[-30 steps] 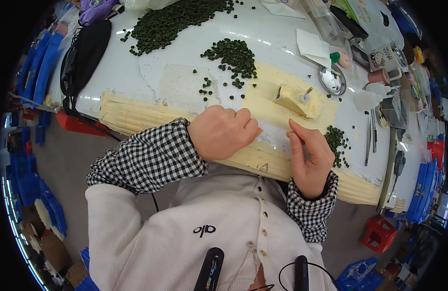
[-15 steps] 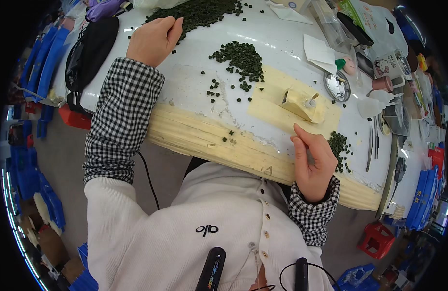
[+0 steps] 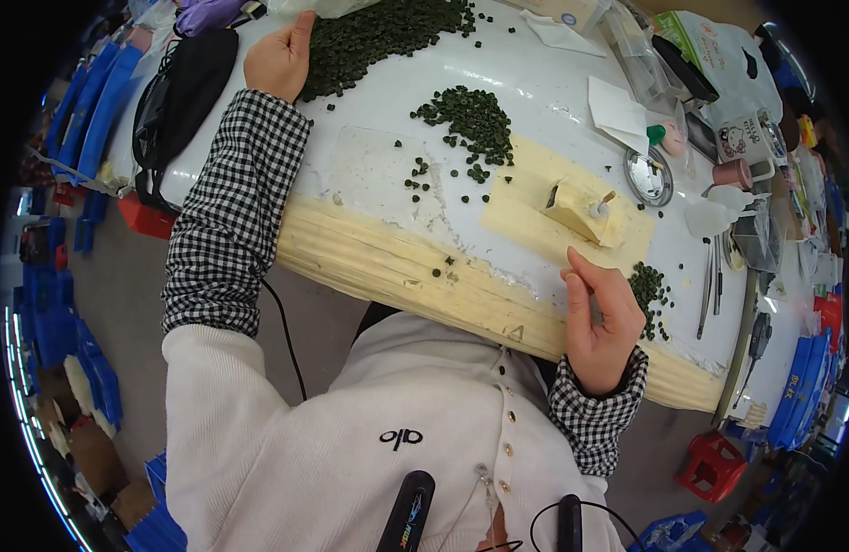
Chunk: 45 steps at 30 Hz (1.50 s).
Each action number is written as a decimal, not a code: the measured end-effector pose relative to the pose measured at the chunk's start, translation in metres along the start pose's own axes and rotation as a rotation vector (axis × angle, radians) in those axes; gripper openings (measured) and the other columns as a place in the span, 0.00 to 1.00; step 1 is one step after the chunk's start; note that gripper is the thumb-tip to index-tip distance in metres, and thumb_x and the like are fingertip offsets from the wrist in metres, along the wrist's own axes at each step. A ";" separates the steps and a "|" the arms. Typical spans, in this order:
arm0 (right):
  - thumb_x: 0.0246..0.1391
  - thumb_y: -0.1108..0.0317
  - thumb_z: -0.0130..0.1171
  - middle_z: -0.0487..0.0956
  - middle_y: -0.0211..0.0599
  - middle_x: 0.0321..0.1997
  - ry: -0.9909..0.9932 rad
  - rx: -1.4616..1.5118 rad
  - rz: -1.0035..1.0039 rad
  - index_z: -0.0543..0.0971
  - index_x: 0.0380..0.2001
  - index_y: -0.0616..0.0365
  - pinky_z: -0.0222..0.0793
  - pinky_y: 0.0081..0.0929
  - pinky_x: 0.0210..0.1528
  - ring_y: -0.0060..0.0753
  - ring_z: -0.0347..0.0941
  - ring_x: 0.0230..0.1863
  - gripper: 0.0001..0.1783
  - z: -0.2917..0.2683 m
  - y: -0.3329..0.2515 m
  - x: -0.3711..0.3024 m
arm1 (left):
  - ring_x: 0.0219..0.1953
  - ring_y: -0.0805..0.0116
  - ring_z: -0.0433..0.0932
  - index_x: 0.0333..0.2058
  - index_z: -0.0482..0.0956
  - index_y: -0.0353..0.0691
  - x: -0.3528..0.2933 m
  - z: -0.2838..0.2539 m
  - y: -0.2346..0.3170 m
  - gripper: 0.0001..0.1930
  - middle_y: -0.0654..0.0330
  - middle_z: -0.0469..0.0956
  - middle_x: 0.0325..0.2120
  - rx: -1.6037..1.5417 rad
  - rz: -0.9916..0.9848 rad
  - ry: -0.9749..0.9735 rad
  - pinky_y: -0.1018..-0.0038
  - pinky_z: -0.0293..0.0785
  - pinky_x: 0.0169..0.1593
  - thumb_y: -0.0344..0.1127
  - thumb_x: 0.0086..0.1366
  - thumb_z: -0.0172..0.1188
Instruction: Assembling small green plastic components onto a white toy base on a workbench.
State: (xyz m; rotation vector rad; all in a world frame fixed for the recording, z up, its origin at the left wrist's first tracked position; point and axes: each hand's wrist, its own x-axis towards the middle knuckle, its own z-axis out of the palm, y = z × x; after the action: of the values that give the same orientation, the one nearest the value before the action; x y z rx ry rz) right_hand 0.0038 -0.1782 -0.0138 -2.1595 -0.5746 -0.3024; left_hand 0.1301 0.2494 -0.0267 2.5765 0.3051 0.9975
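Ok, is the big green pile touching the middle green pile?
Apart. The head view shows white tabletop between the big green pile and the middle green pile.

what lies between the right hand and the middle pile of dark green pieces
In the head view, the yellow sheet and some tabletop lie between the right hand and that pile; the yellow block on it sits right of the direct line.

On the table point(image 3: 544, 106) — main heap point(image 3: 378, 46) back left, second heap point(image 3: 475, 121) centre, block point(image 3: 581, 213) right, dish point(image 3: 649, 177) beyond.
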 end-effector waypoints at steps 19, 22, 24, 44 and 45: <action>0.50 0.80 0.61 0.78 0.42 0.29 -0.041 0.000 0.006 0.81 0.40 0.65 0.68 0.24 0.33 0.35 0.74 0.29 0.12 -0.001 -0.002 0.001 | 0.28 0.82 0.69 0.39 0.76 0.35 -0.078 -0.064 0.031 0.10 0.68 0.71 0.27 -0.325 -0.231 -0.545 0.84 0.70 0.28 0.30 0.60 0.64; 0.50 0.80 0.61 0.78 0.42 0.29 -0.048 0.005 0.001 0.81 0.40 0.66 0.68 0.24 0.33 0.35 0.74 0.29 0.12 0.000 -0.001 0.002 | 0.29 0.81 0.71 0.36 0.78 0.35 -0.067 -0.050 0.028 0.07 0.67 0.75 0.28 -0.354 -0.225 -0.519 0.83 0.72 0.30 0.30 0.61 0.63; 0.50 0.80 0.61 0.78 0.42 0.29 -0.037 0.002 -0.006 0.81 0.40 0.66 0.68 0.24 0.33 0.36 0.74 0.29 0.12 0.000 -0.001 0.001 | 0.31 0.81 0.73 0.36 0.78 0.35 -0.060 -0.044 0.026 0.07 0.66 0.77 0.28 -0.363 -0.190 -0.468 0.83 0.72 0.31 0.31 0.62 0.62; 0.49 0.80 0.61 0.78 0.42 0.28 -0.024 0.029 -0.034 0.81 0.40 0.66 0.68 0.26 0.31 0.37 0.73 0.27 0.12 0.001 0.002 0.002 | 0.36 0.77 0.73 0.42 0.75 0.34 -0.073 -0.083 0.070 0.14 0.62 0.76 0.36 -0.376 -0.105 -0.525 0.80 0.72 0.36 0.24 0.57 0.63; 0.49 0.80 0.62 0.78 0.42 0.27 -0.017 0.034 -0.032 0.81 0.40 0.65 0.68 0.26 0.30 0.37 0.73 0.27 0.12 0.002 0.002 0.001 | 0.36 0.77 0.73 0.42 0.75 0.34 -0.076 -0.089 0.087 0.14 0.62 0.76 0.36 -0.431 -0.044 -0.604 0.79 0.72 0.36 0.24 0.56 0.64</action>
State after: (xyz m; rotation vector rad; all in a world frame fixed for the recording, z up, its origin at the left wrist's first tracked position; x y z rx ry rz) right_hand 0.0057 -0.1773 -0.0153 -2.1237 -0.6203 -0.2899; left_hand 0.0198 0.1682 0.0232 2.3118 -0.0184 0.1996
